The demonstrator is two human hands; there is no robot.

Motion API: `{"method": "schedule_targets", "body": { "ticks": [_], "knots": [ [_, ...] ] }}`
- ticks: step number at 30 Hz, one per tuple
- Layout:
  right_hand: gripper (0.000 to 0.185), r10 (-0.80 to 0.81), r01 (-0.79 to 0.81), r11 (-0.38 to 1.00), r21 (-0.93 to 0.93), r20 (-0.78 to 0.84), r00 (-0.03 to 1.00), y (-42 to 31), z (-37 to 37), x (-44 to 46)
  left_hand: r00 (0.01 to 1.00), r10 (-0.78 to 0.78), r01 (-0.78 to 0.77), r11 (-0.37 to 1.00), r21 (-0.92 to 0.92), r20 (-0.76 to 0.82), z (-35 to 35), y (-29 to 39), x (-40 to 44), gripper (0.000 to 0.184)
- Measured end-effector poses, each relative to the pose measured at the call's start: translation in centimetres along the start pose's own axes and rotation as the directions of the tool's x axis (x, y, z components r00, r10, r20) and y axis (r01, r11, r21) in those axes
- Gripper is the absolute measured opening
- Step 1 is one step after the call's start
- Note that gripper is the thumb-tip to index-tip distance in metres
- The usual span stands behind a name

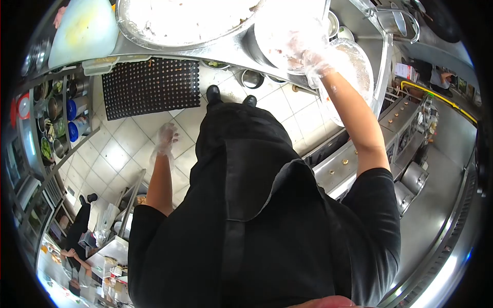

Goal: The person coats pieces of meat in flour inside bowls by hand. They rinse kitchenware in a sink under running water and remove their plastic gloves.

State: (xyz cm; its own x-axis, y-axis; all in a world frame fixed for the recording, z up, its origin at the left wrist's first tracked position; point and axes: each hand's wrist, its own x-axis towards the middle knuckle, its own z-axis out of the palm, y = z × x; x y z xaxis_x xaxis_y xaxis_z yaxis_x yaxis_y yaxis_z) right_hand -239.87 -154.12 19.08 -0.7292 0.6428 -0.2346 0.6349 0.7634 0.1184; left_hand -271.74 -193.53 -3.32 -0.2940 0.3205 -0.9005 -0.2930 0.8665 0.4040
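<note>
The gloved right hand [314,57] is at the mouth of the metal container [254,47], which stands at the front edge of the counter [231,52], toward the right end. Glare hides its fingers; grip cannot be determined. The gloved left hand [167,137] hangs relaxed and empty beyond the front edge. Hazards: an outward pull on the rim could tip the container over that edge; a lowered forearm could catch the white-dusted tub [365,57]. The large tray [172,48] limits leftward movement; upward withdrawal appears unobstructed.
</note>
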Motion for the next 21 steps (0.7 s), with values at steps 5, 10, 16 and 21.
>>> {"method": "schedule_targets", "body": {
  "ticks": [5,10,16,21],
  "knots": [
    [0.024,0.007,0.001,0.994,0.113,-0.069,0.998,3.2,-2.2,-0.3,0.997,0.071,-0.071,0.997,0.014,0.001,0.3,0.3,0.7,0.030],
    [0.023,-0.065,0.068,0.982,0.175,-0.020,0.998,4.7,-3.3,-1.4,0.998,-0.048,0.046,0.996,-0.075,-0.031,0.3,-0.2,0.3,0.029],
    [0.022,-0.072,0.073,0.997,-0.020,0.038,0.997,2.2,-0.1,-0.9,0.997,-0.008,0.002,0.997,-0.081,-0.082,0.3,-2.2,-1.2,0.033],
    [0.021,-0.061,0.077,0.963,0.259,-0.069,0.996,5.4,-3.0,0.9,0.987,0.034,-0.073,0.965,-0.250,-0.156,0.5,-4.7,-3.6,0.034]
  ]
}}
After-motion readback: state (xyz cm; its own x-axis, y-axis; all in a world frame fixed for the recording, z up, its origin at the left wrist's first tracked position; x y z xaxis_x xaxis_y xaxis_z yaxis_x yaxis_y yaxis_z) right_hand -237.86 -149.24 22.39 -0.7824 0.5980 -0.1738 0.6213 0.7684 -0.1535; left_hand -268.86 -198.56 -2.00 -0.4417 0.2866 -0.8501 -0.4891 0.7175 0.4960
